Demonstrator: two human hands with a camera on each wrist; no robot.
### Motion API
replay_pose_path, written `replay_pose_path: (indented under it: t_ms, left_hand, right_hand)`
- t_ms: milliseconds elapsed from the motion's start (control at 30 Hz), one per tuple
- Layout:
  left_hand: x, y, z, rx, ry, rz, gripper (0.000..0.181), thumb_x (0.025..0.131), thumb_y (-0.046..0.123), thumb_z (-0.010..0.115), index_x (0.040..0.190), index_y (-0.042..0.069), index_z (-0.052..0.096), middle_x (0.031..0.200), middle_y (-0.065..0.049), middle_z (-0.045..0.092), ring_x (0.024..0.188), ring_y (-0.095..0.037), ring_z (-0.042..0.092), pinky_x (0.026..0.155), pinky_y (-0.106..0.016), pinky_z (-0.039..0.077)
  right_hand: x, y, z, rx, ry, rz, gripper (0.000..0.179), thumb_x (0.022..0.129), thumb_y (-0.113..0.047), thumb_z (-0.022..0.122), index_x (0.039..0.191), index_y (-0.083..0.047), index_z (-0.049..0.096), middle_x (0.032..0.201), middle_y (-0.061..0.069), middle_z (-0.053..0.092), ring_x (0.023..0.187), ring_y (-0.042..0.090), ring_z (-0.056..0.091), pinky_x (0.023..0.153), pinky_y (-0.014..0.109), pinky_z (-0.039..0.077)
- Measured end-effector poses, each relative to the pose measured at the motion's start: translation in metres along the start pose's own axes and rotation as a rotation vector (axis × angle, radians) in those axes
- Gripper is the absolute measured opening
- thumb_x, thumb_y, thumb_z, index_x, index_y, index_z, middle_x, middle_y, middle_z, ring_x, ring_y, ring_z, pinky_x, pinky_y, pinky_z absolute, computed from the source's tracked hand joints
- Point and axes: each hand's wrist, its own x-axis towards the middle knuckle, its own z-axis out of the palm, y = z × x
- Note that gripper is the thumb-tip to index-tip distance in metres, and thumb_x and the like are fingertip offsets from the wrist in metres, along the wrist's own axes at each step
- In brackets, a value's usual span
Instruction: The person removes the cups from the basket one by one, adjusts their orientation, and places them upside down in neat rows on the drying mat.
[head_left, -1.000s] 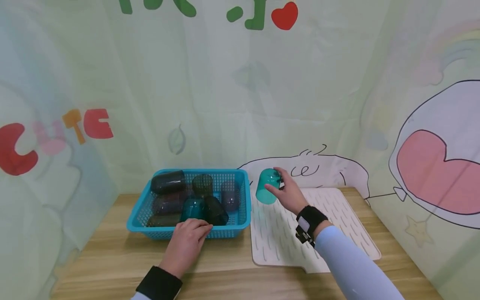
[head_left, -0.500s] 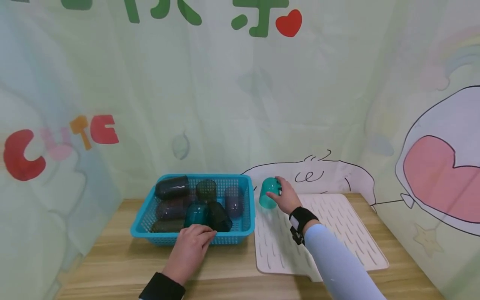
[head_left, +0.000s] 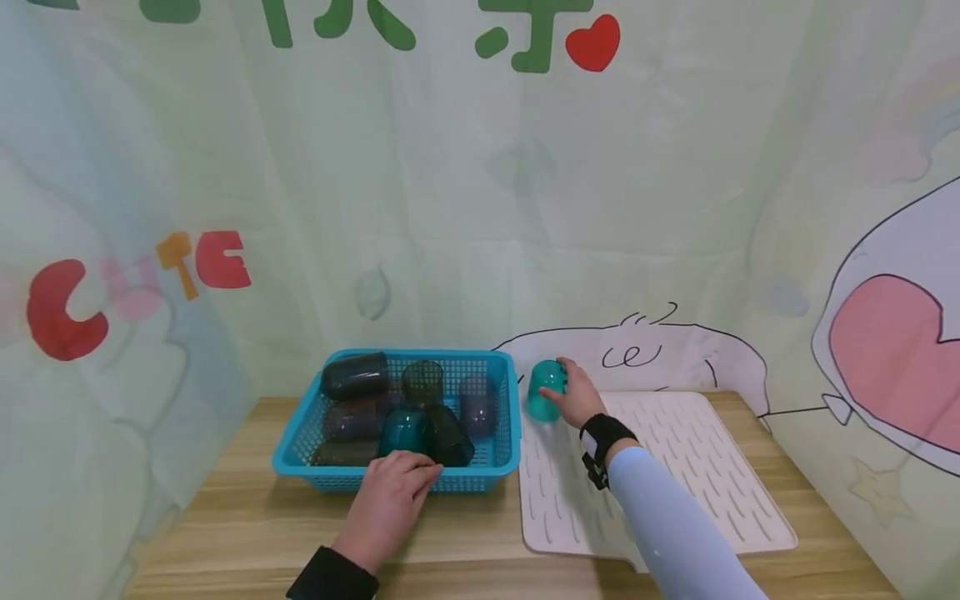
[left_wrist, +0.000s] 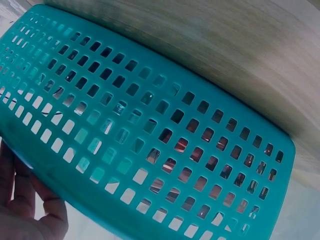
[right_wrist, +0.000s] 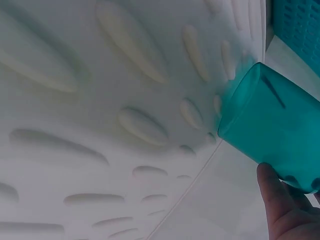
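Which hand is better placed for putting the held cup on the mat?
Probably right: the right hand grips the cup at the mat, while the left hand is at the basket's near rim.

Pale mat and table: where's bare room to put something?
The mat right of the sleeve is bare, as is the table between left hand and mat. Crowded: the basket of cups, and the mat's back left corner, where the right hand holds a teal cup.
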Motion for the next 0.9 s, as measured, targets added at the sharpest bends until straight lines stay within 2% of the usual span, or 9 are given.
replay_pose_path:
  t_ms: [500,900]
  left_hand:
    - [0.001,0.002,-0.001,-0.005,0.028,0.007,0.022,0.077,0.011,0.078,0.098,0.017,0.076,0.093,0.006,0.068,0.094,-0.014,0.056,0.073,-0.044,0.048]
    - [0.0,0.001,-0.002,-0.003,0.018,0.003,0.022,0.078,0.011,0.077,0.1,0.017,0.075,0.094,0.007,0.068,0.094,-0.014,0.055,0.073,-0.043,0.048]
  right_hand:
    - [-0.004,-0.013,0.002,-0.033,-0.008,0.034,0.074,0.091,-0.034,0.065,0.147,-0.01,0.024,0.145,0.023,0.037,0.126,0.038,0.039,0.102,0.059,0.039]
    - [-0.003,-0.009,0.007,-0.042,-0.005,0.03,0.076,0.09,-0.034,0.065,0.148,-0.008,0.023,0.145,0.024,0.037,0.127,0.038,0.039,0.103,0.058,0.038]
